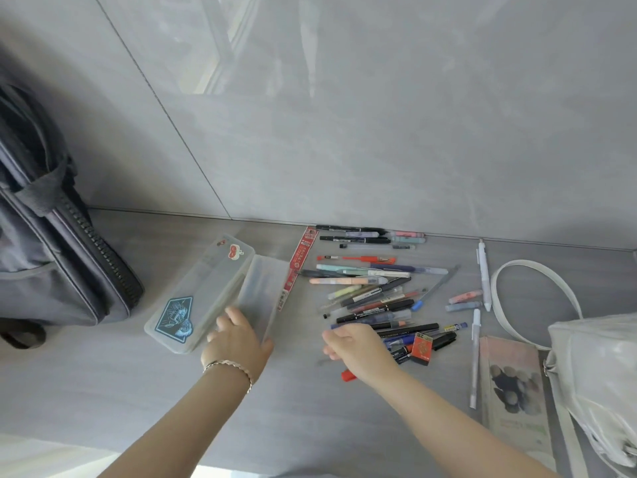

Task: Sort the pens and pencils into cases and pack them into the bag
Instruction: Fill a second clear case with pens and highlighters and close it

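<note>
The loose pens and pencils (375, 298) lie in a heap on the bench (310, 408), most with their long axes running left to right, roughly crosswise to the two translucent cases, whose lengths run away from the person and lean a little right. The right hand (358, 346) is the nearer one: it hovers palm down over the heap's near edge, the bulk of the pens just beyond it and to its right, a red lead box (421, 343) beside the wrist. Its fingers (332, 339) point left, loosely apart and blurred, with nothing visibly between them. The left hand (238, 339) rests on the near end of the plain case (263, 291), fingers apart and fairly straight, seemingly pressing rather than gripping; the stickered case (200, 294) touches that case on its left. By my reading, any pen picked up must travel left and turn to match a case's length. The dark bag (51, 253) stands well to the left, a pale bag (593, 374) to the right
</note>
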`<state>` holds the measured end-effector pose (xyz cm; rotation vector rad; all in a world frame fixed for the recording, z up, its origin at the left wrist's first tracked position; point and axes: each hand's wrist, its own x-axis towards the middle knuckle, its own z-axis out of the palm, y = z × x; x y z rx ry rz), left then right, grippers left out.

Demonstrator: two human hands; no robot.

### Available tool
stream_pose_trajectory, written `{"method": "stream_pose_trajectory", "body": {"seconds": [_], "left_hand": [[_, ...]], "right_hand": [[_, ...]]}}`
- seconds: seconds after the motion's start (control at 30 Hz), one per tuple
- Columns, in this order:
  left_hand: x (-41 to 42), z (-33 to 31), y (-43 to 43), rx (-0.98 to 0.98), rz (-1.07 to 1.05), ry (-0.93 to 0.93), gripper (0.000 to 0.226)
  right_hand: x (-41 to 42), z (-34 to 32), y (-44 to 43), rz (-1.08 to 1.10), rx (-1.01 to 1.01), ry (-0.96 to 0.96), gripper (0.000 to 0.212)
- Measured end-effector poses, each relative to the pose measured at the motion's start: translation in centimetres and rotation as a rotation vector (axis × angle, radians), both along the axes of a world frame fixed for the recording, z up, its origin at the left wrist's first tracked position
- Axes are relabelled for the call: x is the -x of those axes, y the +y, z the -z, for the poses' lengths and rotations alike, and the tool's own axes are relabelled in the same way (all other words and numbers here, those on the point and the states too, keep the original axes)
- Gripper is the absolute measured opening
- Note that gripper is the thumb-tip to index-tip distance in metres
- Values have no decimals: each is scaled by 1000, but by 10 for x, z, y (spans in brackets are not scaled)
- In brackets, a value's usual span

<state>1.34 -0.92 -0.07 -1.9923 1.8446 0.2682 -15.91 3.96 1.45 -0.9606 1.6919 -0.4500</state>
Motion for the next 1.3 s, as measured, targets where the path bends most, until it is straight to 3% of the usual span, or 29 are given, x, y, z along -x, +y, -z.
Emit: {"method": "stream_pose_trajectory", "body": {"seconds": [0.17,0.27,0.33,0.4,0.47,0.6,0.77,0.93,1.03,1.17,1.3], "left_hand": [[-9,-4,-16,-9,74,-51,71],[-24,-5,-41,247,105,111,50],[-38,1,-58,342,73,135,62],[-50,2,-70,159,-70,141,79],[-55,4,-78,41,-165,154,82],[-46,-5,-80,67,-232,174,77],[1,-50,-67,60,-380,548,83],[52,-83,-15,-169,-304,971,102],[64,-83,6,-303,-249,1000,109],[67,-92,14,-371,-177,1070,112],[73,-104,18,-445,-174,1171,94]], "right_hand": [[18,-3,2,-46,23,93,26],[24,-5,4,-50,37,99,24],[25,-6,5,-64,39,94,24],[25,-9,5,-82,41,84,24],[25,-11,6,-104,36,75,24],[23,-13,9,-104,43,66,24],[20,-24,7,37,173,-10,19],[7,-50,-3,164,210,-313,27],[12,-56,-2,244,167,-460,23],[22,-57,9,155,192,-377,22],[26,-56,16,61,229,-292,31]]}}
